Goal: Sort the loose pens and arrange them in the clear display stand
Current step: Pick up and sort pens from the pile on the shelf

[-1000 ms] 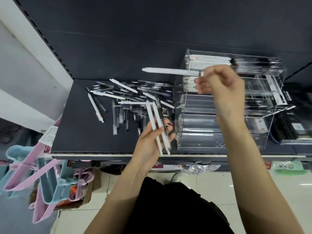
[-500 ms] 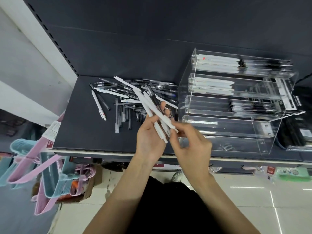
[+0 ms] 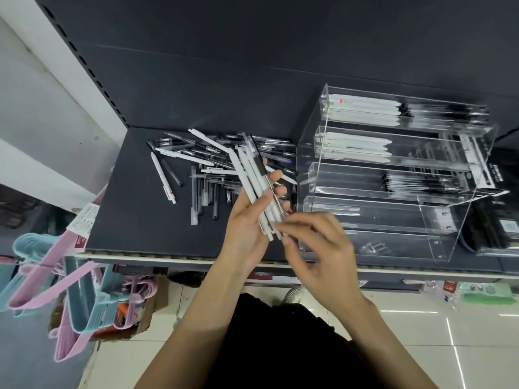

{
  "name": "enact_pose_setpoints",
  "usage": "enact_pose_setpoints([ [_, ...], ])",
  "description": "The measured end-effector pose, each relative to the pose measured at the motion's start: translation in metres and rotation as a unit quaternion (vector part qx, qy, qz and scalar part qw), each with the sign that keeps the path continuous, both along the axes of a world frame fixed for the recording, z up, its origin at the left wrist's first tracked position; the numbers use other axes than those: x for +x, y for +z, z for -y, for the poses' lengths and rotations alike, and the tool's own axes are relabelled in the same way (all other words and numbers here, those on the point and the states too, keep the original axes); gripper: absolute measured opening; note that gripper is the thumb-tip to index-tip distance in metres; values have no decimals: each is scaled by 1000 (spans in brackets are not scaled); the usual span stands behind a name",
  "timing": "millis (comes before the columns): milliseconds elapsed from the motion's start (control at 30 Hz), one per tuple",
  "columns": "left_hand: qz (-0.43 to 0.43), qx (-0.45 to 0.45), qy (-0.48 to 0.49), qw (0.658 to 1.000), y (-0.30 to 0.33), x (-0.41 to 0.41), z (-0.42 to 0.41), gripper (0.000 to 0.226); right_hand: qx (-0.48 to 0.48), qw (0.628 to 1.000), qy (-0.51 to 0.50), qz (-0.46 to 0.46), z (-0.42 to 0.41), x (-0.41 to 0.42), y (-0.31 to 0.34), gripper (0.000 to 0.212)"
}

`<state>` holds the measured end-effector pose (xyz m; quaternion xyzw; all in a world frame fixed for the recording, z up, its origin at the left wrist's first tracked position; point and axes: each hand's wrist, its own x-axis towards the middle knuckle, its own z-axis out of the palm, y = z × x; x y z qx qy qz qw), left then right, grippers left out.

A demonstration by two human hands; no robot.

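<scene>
A pile of loose pens [image 3: 213, 167], white and clear with black parts, lies on the dark shelf [image 3: 134, 220]. My left hand [image 3: 250, 223] grips a bundle of several pens [image 3: 254, 181], mostly white, pointing up and to the left. My right hand [image 3: 317, 254] is at the bundle's lower end, its fingertips pinching the tip of one pen there. The clear tiered display stand [image 3: 393, 175] stands to the right. Its top two tiers hold white pens [image 3: 365, 110]; black pens fill the right part of the upper tiers. The lowest tiers look nearly bare.
Pink and blue hangers [image 3: 56, 276] hang off the shelf's left front corner above a cardboard box. Dark packaged goods [image 3: 494, 228] sit right of the stand. A white upright [image 3: 56, 68] borders the shelf on the left. Tiled floor lies below.
A second ago my right hand held a white pen up at the stand's top tiers. It has come down empty to the bundle in my left hand and now pinches a pen's lower end.
</scene>
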<state>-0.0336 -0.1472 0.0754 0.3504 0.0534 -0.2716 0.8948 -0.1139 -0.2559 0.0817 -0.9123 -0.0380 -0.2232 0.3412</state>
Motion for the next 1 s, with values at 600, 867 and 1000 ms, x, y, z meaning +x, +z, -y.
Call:
enact_pose_setpoints([
  [600, 33, 75, -316, 945, 15, 2, 10, 33, 280, 937, -63, -199, 74, 68, 39, 19],
  [867, 37, 121, -419, 899, 10, 6, 35, 36, 328, 903, -43, -273, 108, 32, 18, 29],
  [1000, 70, 165, -434, 883, 9, 4, 61, 31, 391, 885, -43, -248, 132, 17, 5, 30],
])
